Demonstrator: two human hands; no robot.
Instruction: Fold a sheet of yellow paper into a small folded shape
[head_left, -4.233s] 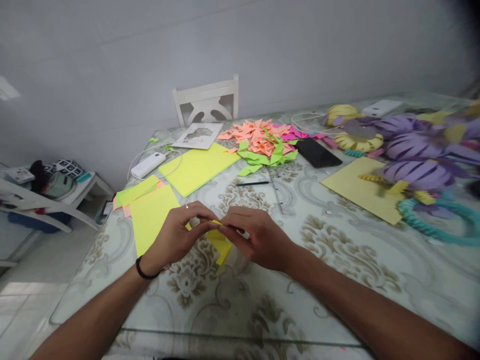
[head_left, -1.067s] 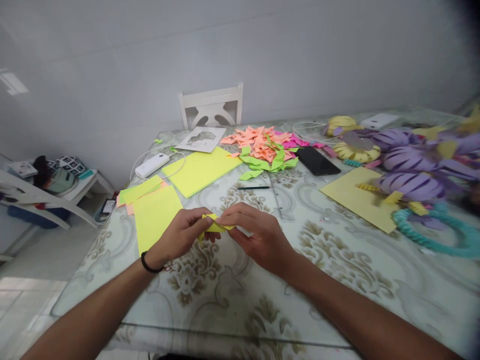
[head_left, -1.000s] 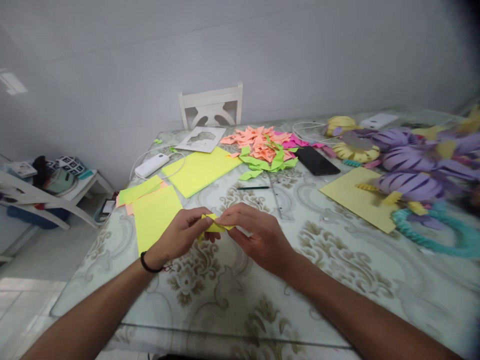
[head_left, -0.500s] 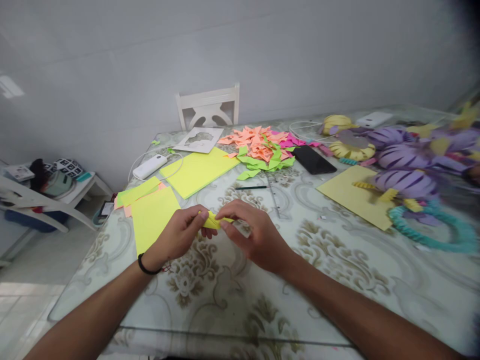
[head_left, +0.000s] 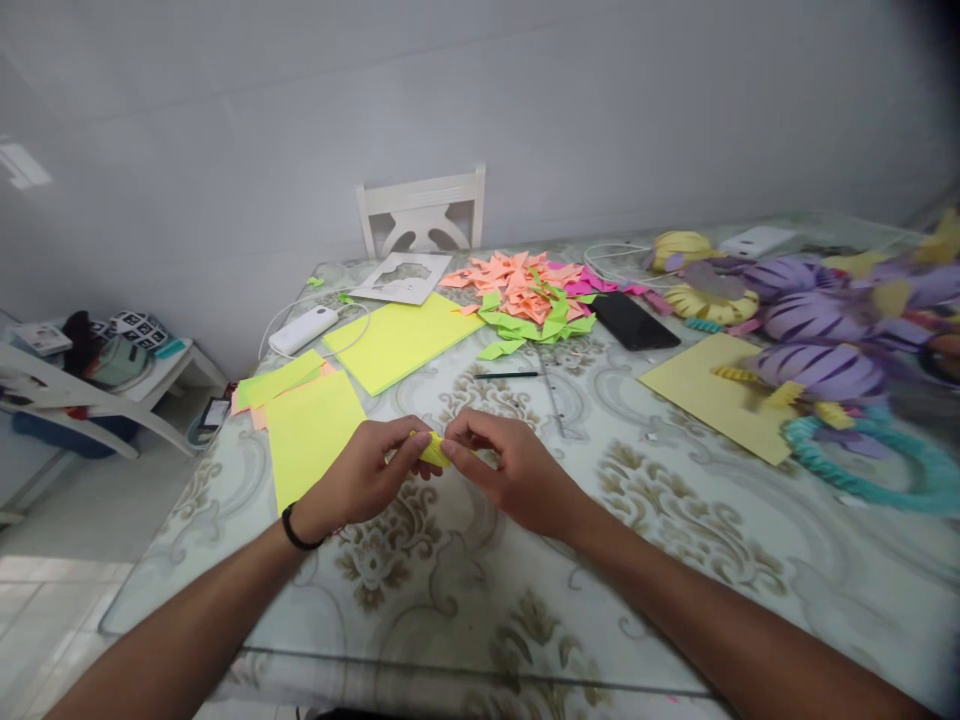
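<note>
Between my two hands is a small folded piece of yellow paper [head_left: 434, 452], raised over the patterned table [head_left: 480, 560]. My left hand [head_left: 375, 462] pinches its left end between thumb and fingers. At its right end, my right hand [head_left: 499, 455] is closed on it with thumb and forefinger. The fingertips hide much of the folds. Left of my left hand lies a yellow paper sheet [head_left: 309, 430], and a larger yellow stack [head_left: 397, 340] lies beyond it. A thin dark pen [head_left: 506, 375] rests past my right hand.
Folded orange [head_left: 502, 275] and green paper pieces [head_left: 551, 322] form a pile at the back. Beside it are a black phone [head_left: 634, 322] and a clear ruler [head_left: 553, 395]. Purple paper lanterns [head_left: 821, 370] and a teal ring [head_left: 877, 480] fill the right. A white power bank [head_left: 303, 330] lies left.
My hands have drawn closer together on the yellow paper, and less of it shows between them. The right fingers are more curled. The whole view has shifted slightly.
</note>
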